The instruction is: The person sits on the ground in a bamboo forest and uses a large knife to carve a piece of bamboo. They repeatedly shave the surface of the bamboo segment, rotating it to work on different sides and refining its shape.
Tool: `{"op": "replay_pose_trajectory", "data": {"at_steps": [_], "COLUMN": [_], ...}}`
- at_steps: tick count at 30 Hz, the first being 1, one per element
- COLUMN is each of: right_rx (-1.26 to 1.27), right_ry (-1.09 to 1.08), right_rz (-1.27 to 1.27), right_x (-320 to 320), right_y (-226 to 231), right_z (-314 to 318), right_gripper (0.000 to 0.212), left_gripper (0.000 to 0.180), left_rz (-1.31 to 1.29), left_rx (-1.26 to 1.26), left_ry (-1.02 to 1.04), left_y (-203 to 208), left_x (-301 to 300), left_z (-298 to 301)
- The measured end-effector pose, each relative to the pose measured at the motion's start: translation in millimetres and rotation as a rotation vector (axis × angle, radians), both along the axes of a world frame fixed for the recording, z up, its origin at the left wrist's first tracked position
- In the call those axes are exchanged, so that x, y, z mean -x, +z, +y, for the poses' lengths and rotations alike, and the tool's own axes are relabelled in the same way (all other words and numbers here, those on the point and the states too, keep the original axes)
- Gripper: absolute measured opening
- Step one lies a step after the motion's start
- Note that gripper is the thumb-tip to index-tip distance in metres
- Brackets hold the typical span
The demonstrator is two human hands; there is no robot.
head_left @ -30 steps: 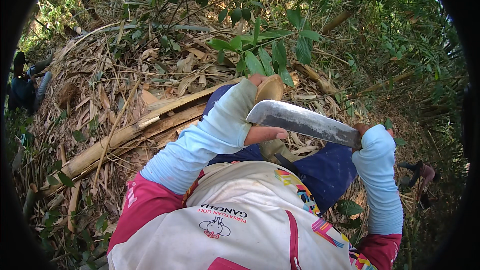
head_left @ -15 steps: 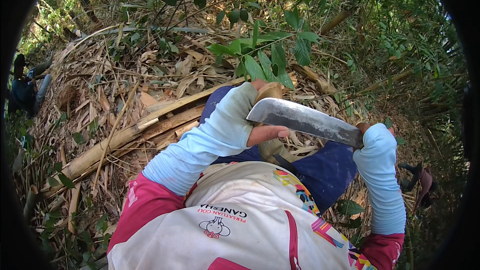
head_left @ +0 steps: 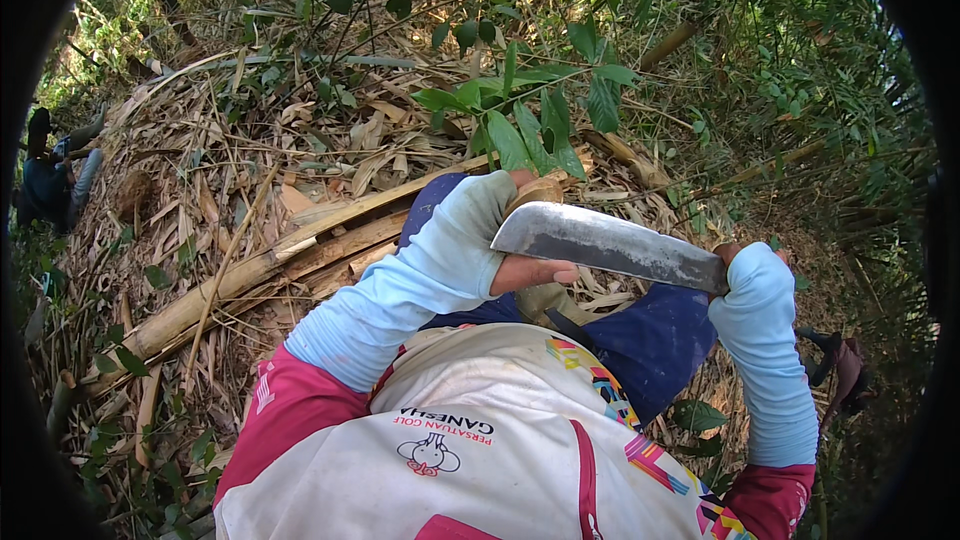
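Observation:
A broad machete (head_left: 610, 244) lies across the space between my hands, its grey blade worn bright along the upper edge. My right hand (head_left: 750, 268), in a pale blue sleeve, is closed around its handle end; the handle itself is mostly hidden. My left hand (head_left: 488, 230), also sleeved in pale blue, is closed on a light-brown, rounded wooden piece (head_left: 540, 188) that shows just behind the blade's tip. The left thumb stretches out below the blade. I cannot tell whether the blade touches the wooden piece. Both hands are above my bent, dark blue-trousered legs (head_left: 655, 345).
Split dry bamboo poles (head_left: 235, 285) lie to the left on a litter of dry leaves (head_left: 190, 190). Green leaves (head_left: 530, 130) hang just beyond my hands. A dark, partly hidden shape (head_left: 50, 180) is at the left edge; a maroon and black item (head_left: 845, 365) lies right.
My left hand and the wooden piece have dipped slightly, and the machete's tip has shifted a little lower. My right hand has barely moved.

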State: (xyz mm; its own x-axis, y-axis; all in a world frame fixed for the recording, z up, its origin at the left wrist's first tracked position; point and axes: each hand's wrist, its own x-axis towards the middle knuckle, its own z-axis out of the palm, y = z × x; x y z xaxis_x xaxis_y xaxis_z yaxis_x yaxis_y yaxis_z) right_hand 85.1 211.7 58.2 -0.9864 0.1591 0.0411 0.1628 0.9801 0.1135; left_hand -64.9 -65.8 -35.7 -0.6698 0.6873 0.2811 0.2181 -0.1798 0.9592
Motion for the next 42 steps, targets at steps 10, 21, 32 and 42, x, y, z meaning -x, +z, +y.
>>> {"op": "replay_pose_trajectory", "data": {"at_steps": [10,21,32,42], "right_rx": [-0.025,0.411,-0.08,-0.135], "right_ry": [-0.135,-0.24,0.108,0.217], "right_rz": [-0.066,0.186,0.044,0.094], "right_x": [9.4,-5.5,-14.8,-14.3], "right_y": [-8.2,-17.7,13.2,25.7], "right_z": [7.1,4.8,-3.4,-9.4], "right_gripper": [0.031,0.026,0.042,0.039], "left_gripper": [0.049,0.057,0.07,0.06], "left_rz": [-0.111,-0.314,0.019,0.199], "left_rx": [0.043,0.027,-0.065,-0.018], "left_ry": [-0.063,-0.178,-0.107,-0.074], "left_y": [10.4,17.8,9.5,20.2], "left_x": [-7.8,-2.0,-2.6,-12.4], "left_z": [-4.4,-16.5,-12.1,-10.6]}}
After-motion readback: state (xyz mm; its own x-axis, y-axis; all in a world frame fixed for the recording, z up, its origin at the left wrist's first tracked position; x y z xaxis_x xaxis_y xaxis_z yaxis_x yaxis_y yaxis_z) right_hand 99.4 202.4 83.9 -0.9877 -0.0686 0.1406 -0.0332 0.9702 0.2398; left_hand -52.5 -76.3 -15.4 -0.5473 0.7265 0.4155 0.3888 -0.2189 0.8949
